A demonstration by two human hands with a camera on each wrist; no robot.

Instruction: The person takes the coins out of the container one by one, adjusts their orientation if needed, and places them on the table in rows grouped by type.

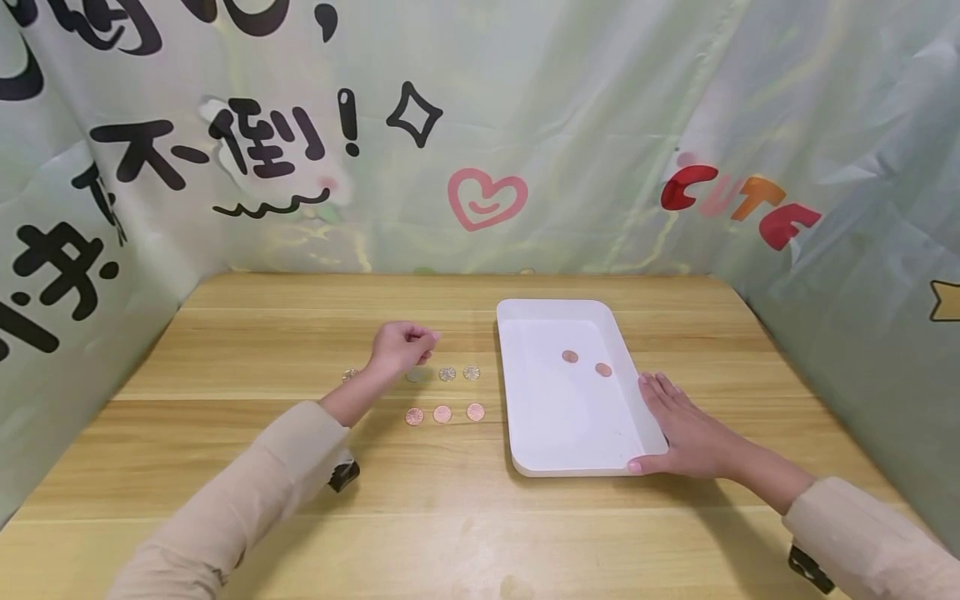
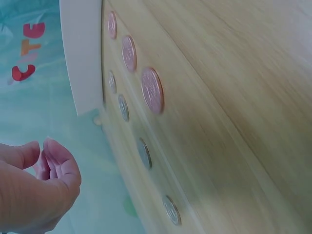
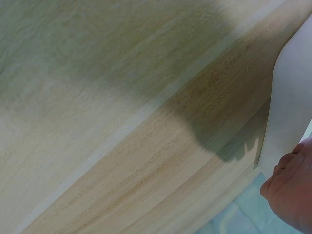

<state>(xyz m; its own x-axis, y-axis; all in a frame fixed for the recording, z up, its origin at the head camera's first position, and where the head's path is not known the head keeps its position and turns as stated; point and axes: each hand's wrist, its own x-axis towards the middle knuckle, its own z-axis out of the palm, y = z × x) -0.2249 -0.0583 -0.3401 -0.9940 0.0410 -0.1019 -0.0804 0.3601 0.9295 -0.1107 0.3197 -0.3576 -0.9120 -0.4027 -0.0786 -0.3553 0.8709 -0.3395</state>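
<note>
My left hand [image 1: 401,346] hovers just behind the row of silver coins [image 1: 447,374], its fingers curled and the thumb near them. In the left wrist view that hand [image 2: 44,183] shows no object between thumb and fingertips. Several silver coins [image 2: 145,153] lie in a line, one partly covered by the hand in the head view. Three copper coins [image 1: 442,414] form a nearer row. Two more copper coins [image 1: 570,357] rest inside the white tray [image 1: 551,463]. With fingers extended, my right hand [image 1: 693,437] touches the tray's right side and near right corner.
The wooden table [image 1: 450,533] extends around the tray and coins. Behind it and at both sides hangs a pale green printed curtain [image 1: 585,167]. In the right wrist view, the tray's outer wall [image 3: 290,92] stands beside the right hand [image 3: 292,190].
</note>
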